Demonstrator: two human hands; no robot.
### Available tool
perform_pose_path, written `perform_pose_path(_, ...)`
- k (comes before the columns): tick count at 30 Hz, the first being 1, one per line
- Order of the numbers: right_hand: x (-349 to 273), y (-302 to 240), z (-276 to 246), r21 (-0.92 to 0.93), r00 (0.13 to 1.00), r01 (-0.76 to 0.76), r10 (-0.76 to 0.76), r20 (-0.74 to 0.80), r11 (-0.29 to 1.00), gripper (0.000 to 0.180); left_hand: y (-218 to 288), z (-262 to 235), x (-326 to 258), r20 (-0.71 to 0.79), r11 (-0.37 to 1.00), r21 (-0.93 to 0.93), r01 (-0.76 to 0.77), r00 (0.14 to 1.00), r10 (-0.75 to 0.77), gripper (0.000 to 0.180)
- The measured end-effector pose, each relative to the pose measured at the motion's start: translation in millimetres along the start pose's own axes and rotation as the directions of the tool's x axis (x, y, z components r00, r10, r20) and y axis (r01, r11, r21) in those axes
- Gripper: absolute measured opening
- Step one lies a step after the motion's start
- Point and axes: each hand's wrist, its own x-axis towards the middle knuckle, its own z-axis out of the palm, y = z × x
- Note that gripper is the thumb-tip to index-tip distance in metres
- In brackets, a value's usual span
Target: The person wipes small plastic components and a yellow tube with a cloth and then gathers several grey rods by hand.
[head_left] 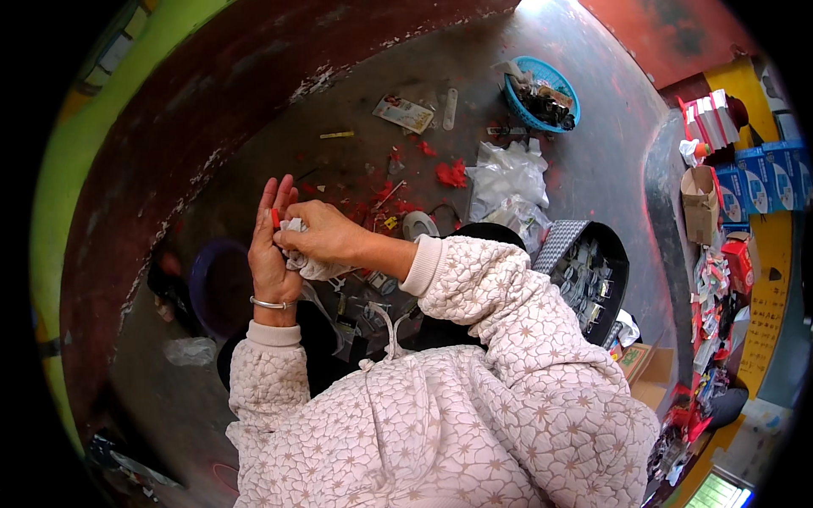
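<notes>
Pale patterned jacket (381,432) right up close. Right hand (329,233) has a whitish cloth (320,270) pinched against the left hand (271,262), whose fingers are stretched out; can't tell if they're gripping that little red piece (275,218) there. Further out: red scraps (451,173), white plastic (508,179), blue basket (565,79).

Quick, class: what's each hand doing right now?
Left hand: open, fingers extended, small red piece against it.
Right hand: closed on a whitish cloth.
</notes>
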Motion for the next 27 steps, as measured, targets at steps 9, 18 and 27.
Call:
perform_pose_path(9,-4,-11,-4,0.107,0.999,-0.012,0.006,0.053,0.994,0.024,7,2,0,0.072,0.998,0.052,0.018,0.997,-0.022,0.043)
perform_pose_path(18,12,-16,-24,0.313,0.957,0.185,-0.099,-0.272,0.932,0.017,-2,10,-12,0.198,0.965,0.023,0.262,0.945,-0.262,0.054)
perform_pose_path(27,4,-24,-29,-0.312,0.839,0.162,-0.297,-0.457,0.936,0.028,-3,-5,-7,0.305,0.949,0.258,0.18,0.917,-0.257,0.046)
